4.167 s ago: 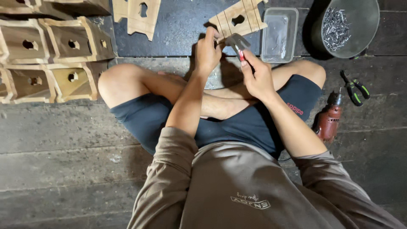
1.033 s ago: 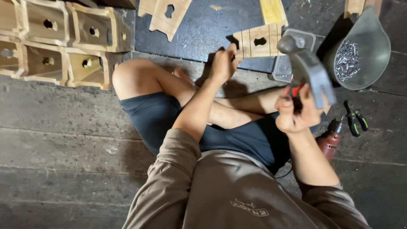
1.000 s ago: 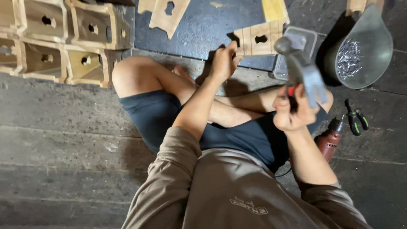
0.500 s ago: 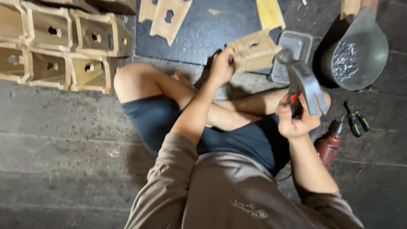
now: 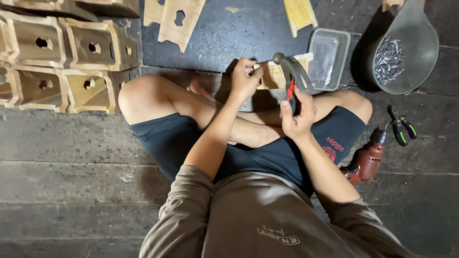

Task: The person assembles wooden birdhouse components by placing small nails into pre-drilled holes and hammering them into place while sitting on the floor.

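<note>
At the far left we saw a stack of small wooden boxes [image 5: 67, 52], each with a round hole in its face, packed side by side on the plank floor [image 5: 71, 157]. Just right of them lay a dark mat [image 5: 229, 33] with a flat wooden cutout [image 5: 179, 21] at its far edge. We sat cross-legged at the mat's near edge, and our left hand [image 5: 245, 79] was closed on the left end of a small wooden piece [image 5: 273, 76] that rested there, fingers pinched together at its top corner; whether they held a nail we could not tell. Our right hand [image 5: 299, 114] was clamped around the red-marked grip of a hammer [image 5: 292, 74], whose metal head sat directly over the wooden piece, just right of the left hand's fingers and far beyond the right hand. Right of the piece, touching or nearly so, stood a clear plastic tray [image 5: 329, 58], then a grey bowl [image 5: 420, 33] holding nails [image 5: 388, 59]. Nearer us on the right lay green-handled pliers [image 5: 400, 126] and a reddish drill [image 5: 366, 162] beside our right knee.
</note>
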